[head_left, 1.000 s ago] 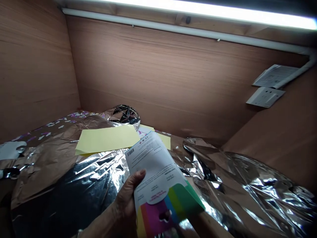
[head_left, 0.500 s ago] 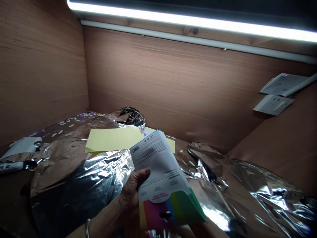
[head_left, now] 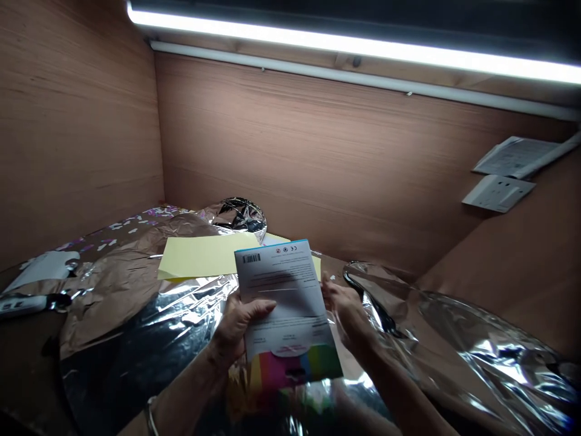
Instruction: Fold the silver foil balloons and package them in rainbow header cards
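Observation:
Both of my hands hold a white printed card packet (head_left: 284,303) with a barcode near its top edge and a rainbow-striped lower part with a hang hole. My left hand (head_left: 240,327) grips its left edge, fingers across the printed back. My right hand (head_left: 347,315) presses against its right edge. Behind the packet lies a pale yellow paper sheet (head_left: 204,257), partly hidden by it. Crumpled silver foil (head_left: 145,339) spreads under my hands.
A wood-veneer wall (head_left: 295,157) encloses the shelf, with a strip light (head_left: 354,42) above. A white wall socket plate (head_left: 498,194) and papers (head_left: 515,157) sit at the right. A balled foil piece (head_left: 238,215) lies at the back; white items (head_left: 40,284) lie at the left.
My right hand has come into view and taken the packet's right edge. The packet now faces me flatter and more upright, its pages no longer fanned.

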The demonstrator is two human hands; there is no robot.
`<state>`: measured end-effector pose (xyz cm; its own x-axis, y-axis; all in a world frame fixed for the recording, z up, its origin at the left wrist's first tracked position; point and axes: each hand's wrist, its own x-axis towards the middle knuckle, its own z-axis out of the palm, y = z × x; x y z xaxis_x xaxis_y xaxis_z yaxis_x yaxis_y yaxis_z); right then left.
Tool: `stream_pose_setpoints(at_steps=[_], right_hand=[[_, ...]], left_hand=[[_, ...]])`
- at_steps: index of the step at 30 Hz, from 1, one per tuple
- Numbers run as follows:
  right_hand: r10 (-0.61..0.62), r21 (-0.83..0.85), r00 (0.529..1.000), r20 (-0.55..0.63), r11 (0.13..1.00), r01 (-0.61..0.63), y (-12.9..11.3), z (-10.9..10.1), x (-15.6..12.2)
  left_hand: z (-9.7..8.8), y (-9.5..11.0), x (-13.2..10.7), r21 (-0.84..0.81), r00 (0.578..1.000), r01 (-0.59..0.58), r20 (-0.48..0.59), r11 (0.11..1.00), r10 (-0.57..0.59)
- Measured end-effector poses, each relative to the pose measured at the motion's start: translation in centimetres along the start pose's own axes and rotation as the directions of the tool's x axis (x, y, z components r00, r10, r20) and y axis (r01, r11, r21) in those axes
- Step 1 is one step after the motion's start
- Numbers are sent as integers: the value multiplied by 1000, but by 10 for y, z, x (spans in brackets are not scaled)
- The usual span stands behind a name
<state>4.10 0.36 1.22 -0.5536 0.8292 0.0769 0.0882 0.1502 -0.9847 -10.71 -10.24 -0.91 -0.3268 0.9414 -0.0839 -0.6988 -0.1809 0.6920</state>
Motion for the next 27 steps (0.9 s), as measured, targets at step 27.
stream_pose_setpoints(at_steps=[27], right_hand=[[278,593,957,-86,786,-175,34,4,-5]], left_hand=[[17,20,1,543,983,-180,73,820,167]])
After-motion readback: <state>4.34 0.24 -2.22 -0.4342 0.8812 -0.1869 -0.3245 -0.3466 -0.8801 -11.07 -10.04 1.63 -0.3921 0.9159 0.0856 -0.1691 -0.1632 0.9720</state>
